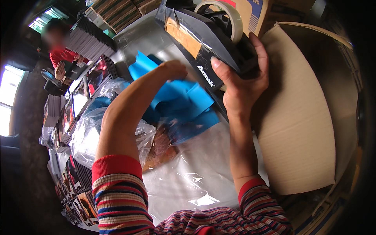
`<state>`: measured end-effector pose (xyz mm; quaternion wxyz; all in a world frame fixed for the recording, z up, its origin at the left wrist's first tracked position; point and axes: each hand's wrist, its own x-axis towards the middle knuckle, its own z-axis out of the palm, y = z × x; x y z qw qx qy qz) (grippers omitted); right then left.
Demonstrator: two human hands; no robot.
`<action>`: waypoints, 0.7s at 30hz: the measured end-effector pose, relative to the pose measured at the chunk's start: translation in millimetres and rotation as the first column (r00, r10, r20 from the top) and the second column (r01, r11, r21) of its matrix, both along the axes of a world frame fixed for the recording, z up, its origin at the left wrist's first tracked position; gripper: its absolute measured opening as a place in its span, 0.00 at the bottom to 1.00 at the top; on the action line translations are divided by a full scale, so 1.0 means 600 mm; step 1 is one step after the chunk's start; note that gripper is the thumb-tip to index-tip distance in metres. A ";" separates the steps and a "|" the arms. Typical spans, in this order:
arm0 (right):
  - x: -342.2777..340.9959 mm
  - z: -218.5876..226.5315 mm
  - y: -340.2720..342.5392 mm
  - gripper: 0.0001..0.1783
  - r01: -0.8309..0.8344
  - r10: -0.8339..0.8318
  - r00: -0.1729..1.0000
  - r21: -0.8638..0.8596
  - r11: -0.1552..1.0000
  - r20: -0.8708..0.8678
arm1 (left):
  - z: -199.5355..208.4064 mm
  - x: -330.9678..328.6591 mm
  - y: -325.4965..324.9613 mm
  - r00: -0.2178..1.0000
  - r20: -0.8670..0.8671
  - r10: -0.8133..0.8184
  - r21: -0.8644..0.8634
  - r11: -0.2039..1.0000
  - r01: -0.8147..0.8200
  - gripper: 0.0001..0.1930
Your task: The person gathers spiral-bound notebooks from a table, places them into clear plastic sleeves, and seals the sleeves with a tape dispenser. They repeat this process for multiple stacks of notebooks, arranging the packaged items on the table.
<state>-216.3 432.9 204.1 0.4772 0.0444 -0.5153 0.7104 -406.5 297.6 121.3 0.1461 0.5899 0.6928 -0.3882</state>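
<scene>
My right hand (pixel 244 88) grips the near end of a black tape dispenser (pixel 215 43), thumb on one side and fingers on the other. A roll of tape (pixel 235 23) sits in the dispenser, and a brown patch is stuck along its side. To the left of it my left hand (pixel 174 70) is above crumpled bright blue sheeting (pixel 182 96); motion blurs it and its fingers cannot be made out. Clear plastic wrap (pixel 88 129) lies bunched beside my left forearm. Under the blue sheeting, a brownish piece (pixel 159 149) shows partly through plastic.
An open cardboard box (pixel 297 117) stands close on the right. Stacks of magazines (pixel 92 37) and printed covers (pixel 80 196) line the left side. Shiny plastic (pixel 188 176) covers the table in front of me. Another person in a red shirt (pixel 56 56) works at the far left.
</scene>
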 end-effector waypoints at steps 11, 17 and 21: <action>0.004 0.009 -0.015 0.41 0.088 -0.084 0.996 0.100 0.991 -0.037 | 0.119 -0.114 0.070 0.794 -0.556 0.245 0.345 0.937 -0.048 0.24; -0.003 0.003 -0.018 0.40 0.056 -0.053 0.996 0.059 0.997 -0.066 | 0.063 -0.155 0.050 0.666 -0.694 0.271 0.381 0.924 0.021 0.21; -0.025 -0.002 -0.034 0.41 0.146 -0.147 0.989 0.118 0.982 -0.003 | 0.128 -0.141 -0.024 0.535 -0.783 0.319 0.374 0.928 -0.006 0.20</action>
